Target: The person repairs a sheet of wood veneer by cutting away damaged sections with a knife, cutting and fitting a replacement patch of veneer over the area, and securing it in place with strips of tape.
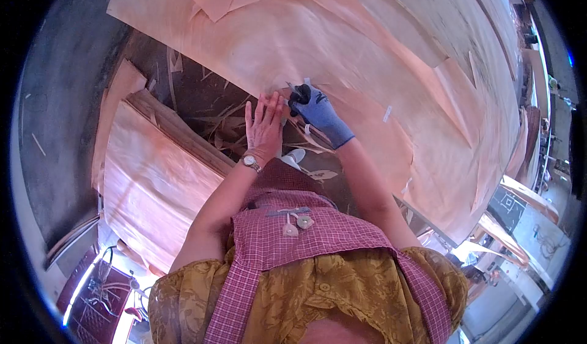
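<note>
A worker's left hand [264,129], fingers extended, lies at the near edge of a veneer sheet [257,44] spread ahead; the gloved right hand [319,110] curls just beside it, its exact grip impossible to tell.

Thin, pinkish wood sheets [257,50] lie overlapping, edges uneven.
</note>
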Action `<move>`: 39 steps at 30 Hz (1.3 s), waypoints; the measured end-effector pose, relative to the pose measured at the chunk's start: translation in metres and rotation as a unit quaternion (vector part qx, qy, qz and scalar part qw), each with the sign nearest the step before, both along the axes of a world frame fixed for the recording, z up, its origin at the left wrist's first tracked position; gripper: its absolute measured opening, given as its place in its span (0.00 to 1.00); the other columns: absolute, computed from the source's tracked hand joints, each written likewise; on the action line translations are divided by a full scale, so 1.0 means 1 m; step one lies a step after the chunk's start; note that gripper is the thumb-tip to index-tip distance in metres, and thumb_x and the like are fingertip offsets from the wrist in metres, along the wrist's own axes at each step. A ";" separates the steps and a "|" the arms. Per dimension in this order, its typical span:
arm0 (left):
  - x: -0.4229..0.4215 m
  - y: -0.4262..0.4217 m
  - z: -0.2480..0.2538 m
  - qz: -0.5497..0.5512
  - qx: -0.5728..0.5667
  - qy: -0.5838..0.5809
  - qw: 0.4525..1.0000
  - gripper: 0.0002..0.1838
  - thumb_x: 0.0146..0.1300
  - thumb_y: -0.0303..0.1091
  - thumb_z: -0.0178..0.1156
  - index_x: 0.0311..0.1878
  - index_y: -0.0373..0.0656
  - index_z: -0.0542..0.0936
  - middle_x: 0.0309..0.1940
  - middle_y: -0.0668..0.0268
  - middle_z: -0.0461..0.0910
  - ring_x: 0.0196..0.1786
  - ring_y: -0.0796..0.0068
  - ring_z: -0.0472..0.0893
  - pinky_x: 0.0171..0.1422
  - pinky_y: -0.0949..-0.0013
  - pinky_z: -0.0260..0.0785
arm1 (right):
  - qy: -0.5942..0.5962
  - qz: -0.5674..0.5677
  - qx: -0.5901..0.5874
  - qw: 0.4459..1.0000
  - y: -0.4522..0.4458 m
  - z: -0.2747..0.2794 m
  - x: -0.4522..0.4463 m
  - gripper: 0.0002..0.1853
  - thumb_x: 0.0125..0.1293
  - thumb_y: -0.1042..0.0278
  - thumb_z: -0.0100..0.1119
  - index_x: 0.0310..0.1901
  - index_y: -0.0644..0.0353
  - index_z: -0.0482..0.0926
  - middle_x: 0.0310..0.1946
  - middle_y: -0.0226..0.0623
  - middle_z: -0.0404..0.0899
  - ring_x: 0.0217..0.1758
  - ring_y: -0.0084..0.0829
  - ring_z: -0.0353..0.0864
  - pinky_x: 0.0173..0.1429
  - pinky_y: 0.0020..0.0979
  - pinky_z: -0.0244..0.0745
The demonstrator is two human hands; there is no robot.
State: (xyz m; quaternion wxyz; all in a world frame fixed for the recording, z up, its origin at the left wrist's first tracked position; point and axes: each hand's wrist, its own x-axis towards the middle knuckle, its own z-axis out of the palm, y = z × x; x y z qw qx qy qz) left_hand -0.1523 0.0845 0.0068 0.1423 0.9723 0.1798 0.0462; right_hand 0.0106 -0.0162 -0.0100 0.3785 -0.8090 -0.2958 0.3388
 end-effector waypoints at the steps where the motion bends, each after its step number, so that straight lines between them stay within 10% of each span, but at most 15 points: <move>1: 0.000 0.000 -0.002 -0.004 -0.002 -0.011 1.000 0.37 0.61 0.33 0.58 0.75 0.48 0.62 0.77 0.67 0.57 0.79 0.60 0.54 0.81 0.41 0.39 | -0.020 -0.010 0.000 1.000 0.000 -0.002 -0.003 0.27 0.62 0.58 0.65 0.56 0.68 0.72 0.39 0.47 0.83 0.43 0.44 0.81 0.49 0.41 0.77; 8: 0.001 -0.001 -0.005 -0.080 -0.007 -0.028 0.996 0.35 0.62 0.32 0.55 0.75 0.48 0.63 0.71 0.61 0.64 0.76 0.58 0.60 0.80 0.40 0.43 | -0.137 -0.005 -0.185 0.973 -0.005 0.032 -0.011 0.28 0.63 0.50 0.62 0.55 0.64 0.73 0.44 0.51 0.84 0.47 0.54 0.83 0.50 0.50 0.77; 17: 0.015 -0.006 0.001 -0.098 0.075 -0.020 0.992 0.31 0.63 0.34 0.56 0.72 0.56 0.68 0.63 0.55 0.72 0.70 0.55 0.66 0.76 0.37 0.47 | 0.096 -0.166 -0.026 0.981 -0.088 0.002 -0.051 0.09 0.65 0.67 0.60 0.38 0.66 0.81 0.30 0.45 0.84 0.27 0.34 0.81 0.35 0.36 0.74; 22: 0.044 0.006 0.048 -0.103 -0.005 0.074 0.992 0.30 0.65 0.34 0.53 0.72 0.54 0.67 0.61 0.63 0.74 0.63 0.63 0.71 0.72 0.43 0.51 | 0.176 -0.344 0.211 0.898 -0.100 0.071 -0.022 0.08 0.73 0.69 0.55 0.46 0.62 0.80 0.30 0.33 0.85 0.22 0.18 0.74 0.25 0.23 0.68; 30: 0.146 -0.039 0.014 -0.344 0.037 -0.124 0.930 0.32 0.59 0.36 0.57 0.69 0.47 0.71 0.67 0.66 0.71 0.66 0.63 0.70 0.67 0.55 0.58 | 0.232 -0.471 0.198 0.828 -0.110 0.014 0.027 0.07 0.70 0.66 0.59 0.38 0.60 0.81 0.27 0.31 0.83 0.20 0.21 0.75 0.23 0.26 0.69; 33: 0.157 -0.047 0.015 -0.373 0.024 -0.100 0.922 0.31 0.59 0.37 0.58 0.68 0.47 0.72 0.69 0.67 0.70 0.65 0.62 0.70 0.66 0.56 0.59 | 0.188 -0.427 0.138 0.873 -0.114 0.023 0.030 0.08 0.69 0.66 0.58 0.36 0.61 0.80 0.27 0.37 0.83 0.23 0.27 0.79 0.25 0.31 0.72; 34: 0.158 -0.046 0.017 -0.376 0.013 -0.091 0.922 0.31 0.59 0.37 0.59 0.68 0.47 0.72 0.70 0.67 0.70 0.65 0.62 0.70 0.65 0.56 0.59 | -0.024 -0.343 0.008 0.939 -0.117 0.012 0.034 0.08 0.69 0.65 0.58 0.36 0.61 0.79 0.29 0.46 0.84 0.25 0.34 0.82 0.27 0.36 0.74; 39: 0.162 -0.047 0.011 -0.395 0.052 -0.113 0.910 0.26 0.60 0.38 0.57 0.63 0.47 0.76 0.65 0.65 0.73 0.65 0.63 0.69 0.63 0.54 0.59 | 0.074 -0.294 -0.024 0.953 -0.146 0.068 0.052 0.12 0.69 0.62 0.59 0.48 0.60 0.79 0.29 0.36 0.83 0.24 0.23 0.80 0.26 0.28 0.72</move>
